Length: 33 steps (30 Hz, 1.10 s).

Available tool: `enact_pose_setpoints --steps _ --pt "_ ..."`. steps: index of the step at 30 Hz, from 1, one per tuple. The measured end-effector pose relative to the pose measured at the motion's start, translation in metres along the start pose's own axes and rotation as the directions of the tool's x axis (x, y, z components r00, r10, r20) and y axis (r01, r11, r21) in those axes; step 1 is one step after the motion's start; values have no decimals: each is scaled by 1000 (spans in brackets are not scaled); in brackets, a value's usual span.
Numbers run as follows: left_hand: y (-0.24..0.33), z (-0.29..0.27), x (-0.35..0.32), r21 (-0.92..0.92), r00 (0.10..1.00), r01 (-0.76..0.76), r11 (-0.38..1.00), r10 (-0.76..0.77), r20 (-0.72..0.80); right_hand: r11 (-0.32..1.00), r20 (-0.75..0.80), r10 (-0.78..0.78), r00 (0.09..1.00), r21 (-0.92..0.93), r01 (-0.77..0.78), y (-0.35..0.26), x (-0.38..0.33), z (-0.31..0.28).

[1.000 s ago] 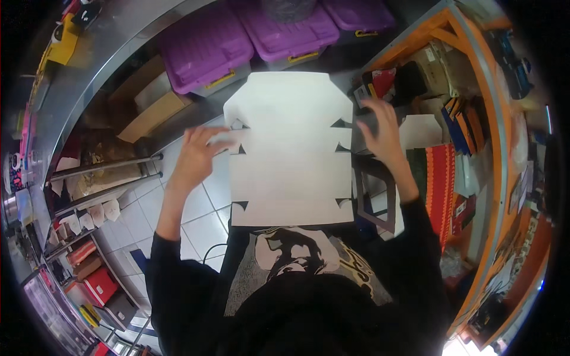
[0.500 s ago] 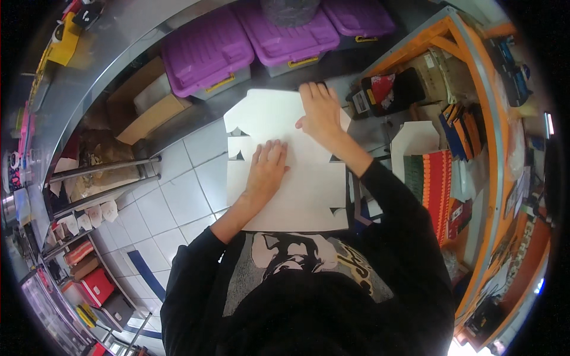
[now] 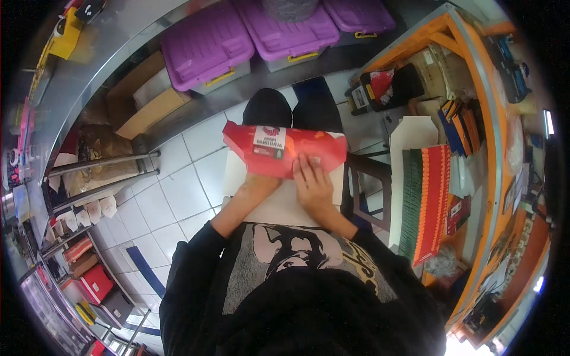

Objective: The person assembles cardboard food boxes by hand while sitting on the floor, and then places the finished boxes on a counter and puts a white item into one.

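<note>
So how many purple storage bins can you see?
3, in a row along the top: left bin, middle bin, right bin, which is cut off by the frame edge. More may be hidden.

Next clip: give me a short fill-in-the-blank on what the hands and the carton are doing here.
1. The folded-over panel of the cardboard carton is ___ in colour.
2. The right hand lies flat on the carton's ___ inner side.
3. The storage bins under the steel counter have ___ lids.
4. The left hand sits to the ___ of the right hand.

Missing words: red; white; purple; left
</note>
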<state>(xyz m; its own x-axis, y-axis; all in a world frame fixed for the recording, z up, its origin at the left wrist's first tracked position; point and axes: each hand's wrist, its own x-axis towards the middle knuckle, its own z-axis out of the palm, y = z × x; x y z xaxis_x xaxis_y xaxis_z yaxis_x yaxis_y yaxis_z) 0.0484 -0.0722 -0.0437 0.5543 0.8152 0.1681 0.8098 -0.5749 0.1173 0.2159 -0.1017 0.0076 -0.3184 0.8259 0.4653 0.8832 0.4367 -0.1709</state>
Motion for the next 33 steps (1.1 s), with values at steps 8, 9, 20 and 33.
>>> enact_pose_setpoints --steps 8,9,20,33 --pt "4 -89 -40 -441 923 60 896 118 367 980 270 -166 949 -65 190 -8 -24 -12" --pt "2 -123 -26 -440 923 54 896 123 364 980 266 -163 950 -70 188 -7 -23 -11" --pt "-2 -52 10 -188 983 40 981 -5 181 960 321 -168 932 -163 229 -19 -23 -9" --pt "-50 -141 49 -493 945 180 851 -289 -154 818 -43 539 841 263 -511 50 -30 -79"
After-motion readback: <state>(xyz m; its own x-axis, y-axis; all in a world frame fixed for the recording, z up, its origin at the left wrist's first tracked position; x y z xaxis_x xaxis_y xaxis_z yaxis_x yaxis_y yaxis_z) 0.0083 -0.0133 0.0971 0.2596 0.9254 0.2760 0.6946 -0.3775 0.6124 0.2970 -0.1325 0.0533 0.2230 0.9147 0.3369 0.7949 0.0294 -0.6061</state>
